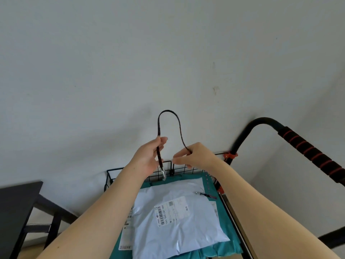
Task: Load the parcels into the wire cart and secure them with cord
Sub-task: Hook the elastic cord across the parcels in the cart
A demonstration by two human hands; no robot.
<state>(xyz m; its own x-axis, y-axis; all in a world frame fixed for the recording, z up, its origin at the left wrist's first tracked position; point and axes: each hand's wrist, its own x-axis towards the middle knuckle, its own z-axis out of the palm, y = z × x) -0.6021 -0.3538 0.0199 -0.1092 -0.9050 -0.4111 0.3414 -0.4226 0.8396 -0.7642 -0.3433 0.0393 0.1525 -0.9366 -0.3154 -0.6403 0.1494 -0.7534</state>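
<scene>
Two hands, the left hand [149, 158] and the right hand [197, 156]; one bungee cord [167, 110]; two metal hooks, the hanging hook [163, 174] and the lying hook [200, 193]; one wire cart [109, 176] with one foam-gripped handle [308, 148]; one pale poly mailer [186, 236]; teal mailers [188, 179] beneath, count unclear; one dark tabletop [16, 199].

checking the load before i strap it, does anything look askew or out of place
The pale grey plastic mailer lies rotated on the teal plastic mailers in the black wire cart. A small metal-tipped dark piece lies loose on top of it. The black-and-red woven cord secures nothing yet.
</scene>
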